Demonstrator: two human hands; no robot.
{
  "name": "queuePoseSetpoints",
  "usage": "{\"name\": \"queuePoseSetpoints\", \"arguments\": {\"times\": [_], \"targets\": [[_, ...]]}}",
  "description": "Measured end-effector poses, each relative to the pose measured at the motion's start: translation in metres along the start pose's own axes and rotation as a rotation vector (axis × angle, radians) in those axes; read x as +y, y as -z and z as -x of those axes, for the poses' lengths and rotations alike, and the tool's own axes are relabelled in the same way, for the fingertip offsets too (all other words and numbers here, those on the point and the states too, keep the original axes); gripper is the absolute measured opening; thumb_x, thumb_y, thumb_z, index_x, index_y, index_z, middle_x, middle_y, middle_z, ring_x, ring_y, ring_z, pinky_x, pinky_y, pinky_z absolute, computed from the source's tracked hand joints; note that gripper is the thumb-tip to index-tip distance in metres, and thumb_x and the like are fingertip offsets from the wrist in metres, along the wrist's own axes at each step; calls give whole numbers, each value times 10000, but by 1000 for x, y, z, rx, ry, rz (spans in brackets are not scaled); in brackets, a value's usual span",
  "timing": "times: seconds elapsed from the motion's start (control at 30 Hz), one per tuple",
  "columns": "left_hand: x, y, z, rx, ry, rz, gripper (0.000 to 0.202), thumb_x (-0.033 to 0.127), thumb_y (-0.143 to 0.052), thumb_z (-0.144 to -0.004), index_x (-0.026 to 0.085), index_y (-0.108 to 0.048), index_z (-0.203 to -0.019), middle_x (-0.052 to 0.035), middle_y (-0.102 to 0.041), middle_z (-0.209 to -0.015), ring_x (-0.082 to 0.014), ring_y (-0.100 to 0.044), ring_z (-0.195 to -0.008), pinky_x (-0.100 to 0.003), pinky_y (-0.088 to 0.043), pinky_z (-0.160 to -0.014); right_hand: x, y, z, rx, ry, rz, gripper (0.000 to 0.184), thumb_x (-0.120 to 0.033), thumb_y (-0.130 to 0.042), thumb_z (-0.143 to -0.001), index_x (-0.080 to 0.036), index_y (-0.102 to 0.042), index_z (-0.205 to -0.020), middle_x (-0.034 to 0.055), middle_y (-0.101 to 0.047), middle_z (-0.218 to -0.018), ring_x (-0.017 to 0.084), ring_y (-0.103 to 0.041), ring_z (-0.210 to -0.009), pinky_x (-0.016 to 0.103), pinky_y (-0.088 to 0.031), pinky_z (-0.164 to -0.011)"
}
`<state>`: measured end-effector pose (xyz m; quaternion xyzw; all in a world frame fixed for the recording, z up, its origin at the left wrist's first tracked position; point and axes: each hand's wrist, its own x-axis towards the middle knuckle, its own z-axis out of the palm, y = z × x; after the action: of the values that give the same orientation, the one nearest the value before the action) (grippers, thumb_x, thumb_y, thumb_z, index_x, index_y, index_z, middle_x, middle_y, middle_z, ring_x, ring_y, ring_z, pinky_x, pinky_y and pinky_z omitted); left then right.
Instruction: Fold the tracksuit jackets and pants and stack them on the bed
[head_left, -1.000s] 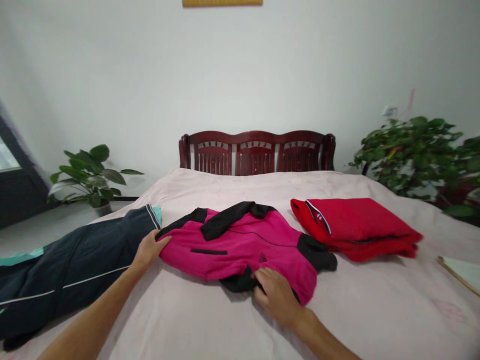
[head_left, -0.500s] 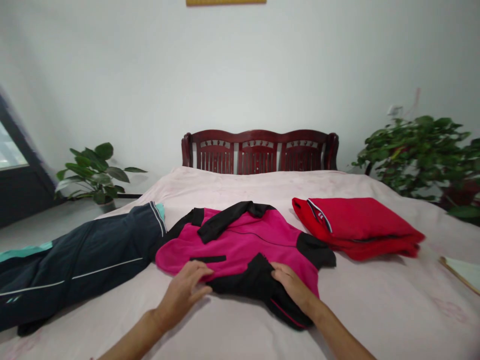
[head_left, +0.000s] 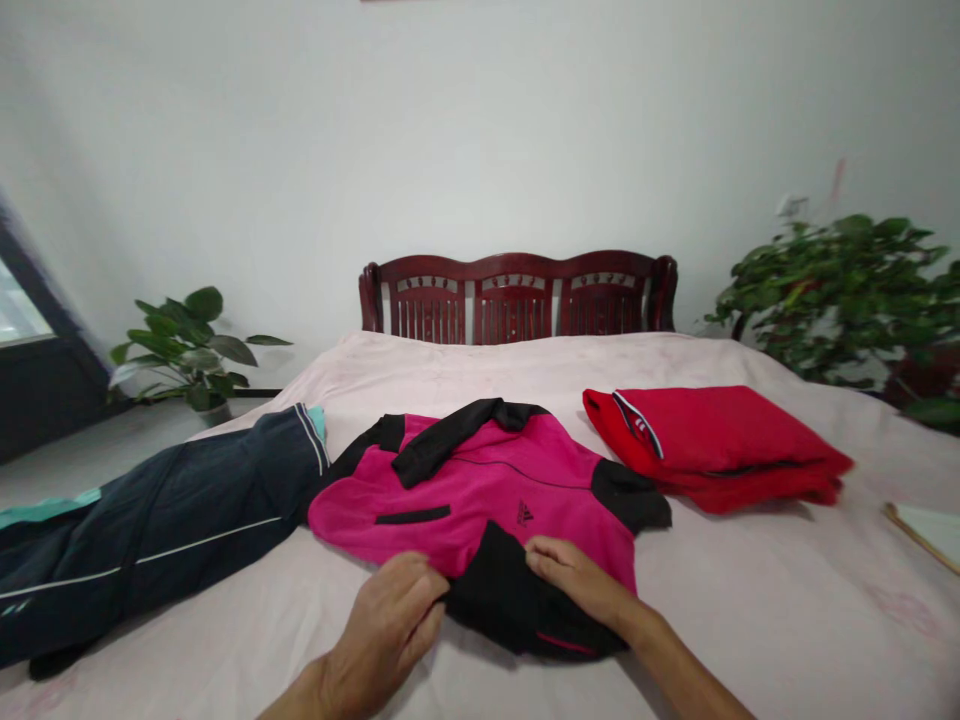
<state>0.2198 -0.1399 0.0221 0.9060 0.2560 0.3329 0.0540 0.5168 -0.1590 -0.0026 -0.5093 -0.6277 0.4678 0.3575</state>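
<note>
A pink jacket (head_left: 480,490) with black sleeves and a black collar lies spread on the bed, one sleeve laid across its upper part. My left hand (head_left: 394,625) is closed on the near edge of the black sleeve closest to me; its thumb and fingers pinch the cloth. On the same sleeve, further right, rests my right hand (head_left: 581,585), its fingers curled over the fabric and the thumb hidden. A dark logo shows on the pink chest, above my right fingers.
Left of the jacket lies a dark navy garment (head_left: 180,520) with white piping. A folded red garment (head_left: 720,430) sits to the right. Pale pink bedding (head_left: 750,620) covers the bed before a wooden headboard (head_left: 514,295). Potted plants (head_left: 191,350) stand on both sides.
My left hand has moved right and closed on the sleeve's edge. The sleeve has been pulled toward me, uncovering the chest logo. My right hand stays on the sleeve.
</note>
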Motion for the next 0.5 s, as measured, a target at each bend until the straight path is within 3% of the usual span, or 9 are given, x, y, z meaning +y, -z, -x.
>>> {"name": "queuePoseSetpoints", "arguments": {"times": [0.07, 0.13, 0.2, 0.3, 0.4, 0.5], "targets": [[5, 13, -8, -97, 234, 136, 189, 225, -454, -925, 221, -610, -818, 12, -621, -675, -130, -585, -618, -242, -436, -593, 4, 0, 1, -57, -4, 43, 429, -596, -534, -864, -176, -618, -853, 11, -588, -816, 177, -522, -792, 303, -432, -738], [7, 26, -23, -183, 502, 361, 181, 271, -487, -915, 205, -585, -778, 33, -585, -643, -113, -554, -586, -220, -395, -541, 4, 2, 4, -78, 5, 41, 491, -643, -490, -878, -173, -631, -891, 31, -608, -867, 194, -540, -833, 331, -449, -781], [5, 40, -46, -229, 753, 705, 116, 299, -564, -883, 194, -613, -874, 26, -631, -709, -118, -596, -647, -210, -429, -569, -1, 7, 8, -96, 27, 20, 519, -647, -447, -903, -175, -659, -941, 56, -641, -956, 220, -566, -927, 369, -446, -882], [-7, 53, -88, -173, 1019, 1259, 339, 249, -657, -833, 184, -599, -1161, -28, -712, -911, -148, -682, -789, -247, -533, -718, -8, 18, 15, -163, 48, -128, 536, -622, -449, -917, -197, -656, -1168, 77, -656, -1153, 244, -570, -1117, 398, -396, -1022], [-28, 49, -123, 9, 1012, 1624, 391, 247, -620, -876, 150, -552, -1248, -107, -693, -1101, -200, -698, -982, -336, -551, -909, -4, 29, 19, -161, 45, -176, 641, -595, -623, -812, -198, -582, -1314, 84, -673, -1175, 262, -609, -1084, 401, -467, -945], [-58, 33, -132, 250, 935, 1588, 410, 221, -635, -855, 157, -536, -1248, -142, -638, -1221, -211, -663, -1105, -359, -513, -1002, 10, 35, 21, 90, 17, 51, 512, -456, -660, -788, -166, -648, -1209, 90, -714, -1088, 261, -651, -982, 380, -506, -861]]}}
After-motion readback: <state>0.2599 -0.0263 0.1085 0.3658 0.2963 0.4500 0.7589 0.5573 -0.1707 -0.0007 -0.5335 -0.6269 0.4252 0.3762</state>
